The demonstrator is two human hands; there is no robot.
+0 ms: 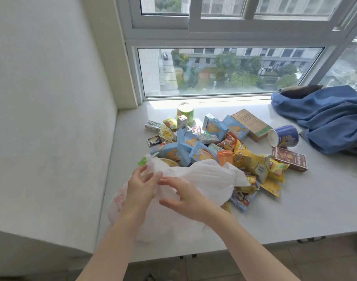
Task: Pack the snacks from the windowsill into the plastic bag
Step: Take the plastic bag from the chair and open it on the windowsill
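Snacks lie heaped on the windowsill, just beyond both hands and mostly to their right. Left hand pinches the crumpled white plastic bag at its edge, its grip closed on the film. Right hand rests on the bag with fingers loosely spread. Farther right lie a blue cup and blue cloth.

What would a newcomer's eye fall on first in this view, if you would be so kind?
Probably the bright heap of snacks in blue boxes and yellow packets, spread mid-windowsill below the window. In front of it, the left hand and right hand work at a white plastic bag lying on the sill's near edge. A crumpled blue cloth lies far right.
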